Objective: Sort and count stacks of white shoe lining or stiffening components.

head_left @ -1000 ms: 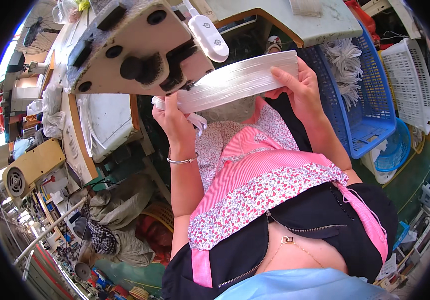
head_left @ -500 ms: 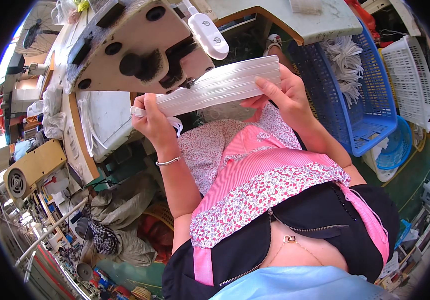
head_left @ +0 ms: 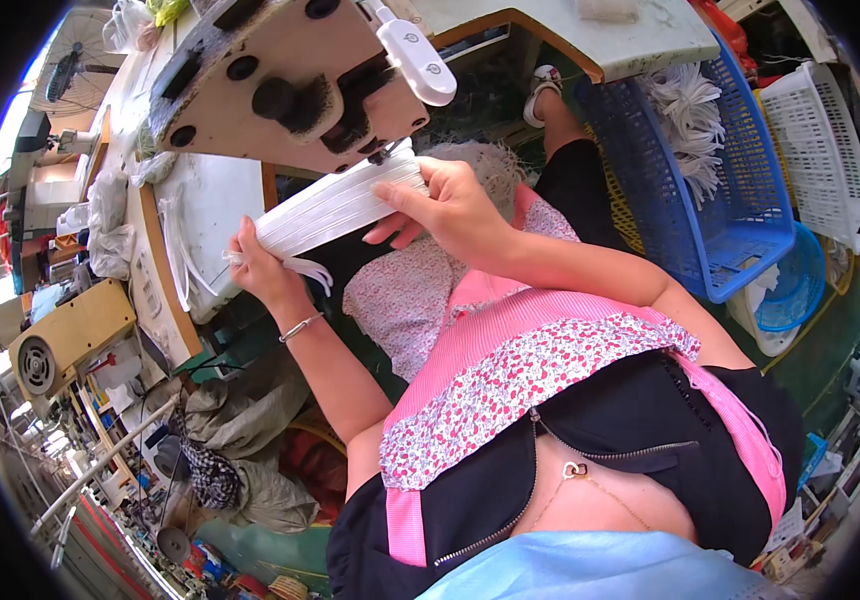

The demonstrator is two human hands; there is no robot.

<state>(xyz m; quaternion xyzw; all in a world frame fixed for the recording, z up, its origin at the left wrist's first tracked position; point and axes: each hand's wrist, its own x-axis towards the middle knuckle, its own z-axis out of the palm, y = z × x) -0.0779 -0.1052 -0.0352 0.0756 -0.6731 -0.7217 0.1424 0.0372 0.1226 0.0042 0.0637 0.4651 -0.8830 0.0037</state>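
Observation:
A flat white band of several parallel strips, perhaps elastic or ribbon, stretches between my two hands beneath the head of a sewing machine. At its left end, my left hand is closed round the strips, and short loose tails hang beside the wrist. My right hand pinches the other end, thumb on top and fingers underneath. The band slants up from left to right. Its upper edge passes close to the machine's needle area; whether it touches, I cannot tell.
A pale worktable lies left, with loose white strips over its edge. Blue crates holding bundled white strips stand at right, beside a white basket. Another table is ahead. Someone's leg and sandalled foot show below it.
Both hands have moved left, the right one much farther, so the gap between them is shorter. The band has shifted left with them and now slants more steeply.

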